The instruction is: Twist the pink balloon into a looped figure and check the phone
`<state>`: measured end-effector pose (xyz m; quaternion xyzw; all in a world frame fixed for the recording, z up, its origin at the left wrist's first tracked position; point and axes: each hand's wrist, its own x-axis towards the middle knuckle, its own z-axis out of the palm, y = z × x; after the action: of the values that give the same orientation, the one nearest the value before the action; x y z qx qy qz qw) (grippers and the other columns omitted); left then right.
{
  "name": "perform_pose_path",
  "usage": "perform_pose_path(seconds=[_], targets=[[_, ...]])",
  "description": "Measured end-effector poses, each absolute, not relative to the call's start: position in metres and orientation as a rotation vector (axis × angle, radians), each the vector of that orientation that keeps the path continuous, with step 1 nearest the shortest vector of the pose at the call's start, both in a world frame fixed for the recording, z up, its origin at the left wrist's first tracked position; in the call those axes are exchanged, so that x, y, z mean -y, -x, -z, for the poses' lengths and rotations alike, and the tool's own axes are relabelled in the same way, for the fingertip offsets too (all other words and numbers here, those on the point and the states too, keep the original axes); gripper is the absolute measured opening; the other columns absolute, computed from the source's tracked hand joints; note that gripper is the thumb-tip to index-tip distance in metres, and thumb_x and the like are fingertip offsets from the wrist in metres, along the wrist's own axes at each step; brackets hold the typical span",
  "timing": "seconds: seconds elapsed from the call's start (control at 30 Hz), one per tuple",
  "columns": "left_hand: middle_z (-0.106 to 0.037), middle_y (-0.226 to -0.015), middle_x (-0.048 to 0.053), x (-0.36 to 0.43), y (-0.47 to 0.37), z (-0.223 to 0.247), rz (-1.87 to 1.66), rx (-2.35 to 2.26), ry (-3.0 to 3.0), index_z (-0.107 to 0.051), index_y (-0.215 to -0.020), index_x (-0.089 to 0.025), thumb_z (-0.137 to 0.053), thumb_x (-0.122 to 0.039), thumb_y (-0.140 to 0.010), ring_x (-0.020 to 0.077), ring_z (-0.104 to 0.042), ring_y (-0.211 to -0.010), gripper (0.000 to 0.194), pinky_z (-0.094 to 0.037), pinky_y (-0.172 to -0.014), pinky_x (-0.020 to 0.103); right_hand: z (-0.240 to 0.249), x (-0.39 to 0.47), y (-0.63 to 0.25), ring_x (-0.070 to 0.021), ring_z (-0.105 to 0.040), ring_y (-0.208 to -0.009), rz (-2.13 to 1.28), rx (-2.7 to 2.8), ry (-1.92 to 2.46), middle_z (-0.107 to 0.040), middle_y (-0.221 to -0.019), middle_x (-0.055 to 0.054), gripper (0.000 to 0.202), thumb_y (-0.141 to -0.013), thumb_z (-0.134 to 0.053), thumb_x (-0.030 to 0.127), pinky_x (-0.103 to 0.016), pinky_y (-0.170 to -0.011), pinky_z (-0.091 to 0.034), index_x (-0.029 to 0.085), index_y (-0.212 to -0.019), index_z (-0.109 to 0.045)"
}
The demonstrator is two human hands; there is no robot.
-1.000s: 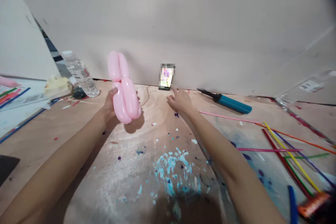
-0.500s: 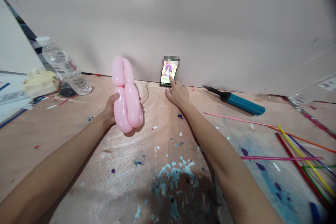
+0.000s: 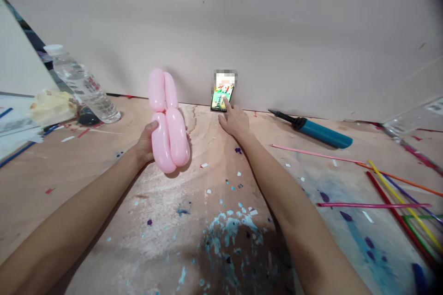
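My left hand point(image 3: 146, 140) is wrapped round the lower part of a pink twisted balloon point(image 3: 178, 136), with the thumb on its near left side and a fingertip just showing at the right. The balloon stands upright in long loops, a shorter pair above a fatter pair, pinched together in the middle. A smartphone point(image 3: 218, 103) leans against the wall with its screen lit in green and white. My right hand point(image 3: 236, 120) reaches to it, holding nothing. Its index finger is stretched out onto the screen, the thumb stands apart, and the other fingers are partly bent.
A blue hand pump point(image 3: 323, 133) lies at the right, near the wall. Several uninflated balloons point(image 3: 375, 205) in different colours lie across the right side. At the left, a water bottle point(image 3: 83, 85) tilts beside crumpled yellowish wrapping point(image 3: 51, 107). Paint stains and paper scraps dot the table point(image 3: 114, 184).
The phone's picture has changed from a purple figure to a mostly green scene. Both hands stay nearly where they were, and the balloon is still held. The view has shifted slightly.
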<state>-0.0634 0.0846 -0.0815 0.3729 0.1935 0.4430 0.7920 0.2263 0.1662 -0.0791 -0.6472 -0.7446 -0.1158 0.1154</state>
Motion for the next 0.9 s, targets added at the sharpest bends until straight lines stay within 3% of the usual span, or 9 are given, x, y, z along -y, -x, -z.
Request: perform_pose_path(seconds=[0.13,0.2,0.6,0.9], targets=[[-0.071,-0.106,0.018,-0.0849,0.0641,0.0818,-0.93,-0.419,-0.837,-0.059,-0.118,-0.008,-0.059,-0.063,-0.072,0.0383,-0.062,-0.11,0.071,-0.045,-0.1,0.052,0.0816,-0.1661,-0.2282,-0.0333,-0.053,-0.106,0.321,2.176,1.841,-0.056,-0.118,-0.017,0.055,-0.096,-0.034,0.045,-0.042,-0.087,-0.042,0.021,-0.145,-0.035],[-0.072,-0.105,0.017,-0.085,0.0641,0.0818,-0.943,-0.425,-0.843,-0.059,-0.119,-0.007,-0.058,-0.062,-0.072,0.0379,-0.061,-0.112,0.072,-0.044,-0.101,0.051,0.0828,-0.1655,-0.2295,-0.0321,-0.054,-0.104,0.313,2.171,1.811,-0.057,-0.117,-0.016,0.05,-0.095,-0.034,0.041,-0.041,-0.085,-0.043,0.019,-0.14,-0.041],[-0.072,-0.105,0.016,-0.0823,0.0607,0.0793,-0.979,-0.42,-0.829,-0.057,-0.121,-0.007,-0.059,-0.06,-0.073,0.0367,-0.06,-0.114,0.071,-0.045,-0.101,0.048,0.0834,-0.1653,-0.2295,-0.0324,-0.053,-0.104,0.307,2.174,1.866,-0.058,-0.116,-0.017,0.068,-0.096,-0.035,0.04,-0.041,-0.085,-0.042,0.02,-0.156,-0.008],[-0.072,-0.105,0.014,-0.0796,0.0589,0.0765,-1.008,-0.438,-0.862,-0.058,-0.122,-0.009,-0.061,-0.06,-0.073,0.0358,-0.061,-0.113,0.071,-0.046,-0.101,0.049,0.0828,-0.1667,-0.2307,-0.0333,-0.051,-0.107,0.257,2.206,1.889,-0.057,-0.119,-0.017,0.07,-0.096,-0.034,0.039,-0.042,-0.088,-0.04,0.021,-0.156,-0.004]])
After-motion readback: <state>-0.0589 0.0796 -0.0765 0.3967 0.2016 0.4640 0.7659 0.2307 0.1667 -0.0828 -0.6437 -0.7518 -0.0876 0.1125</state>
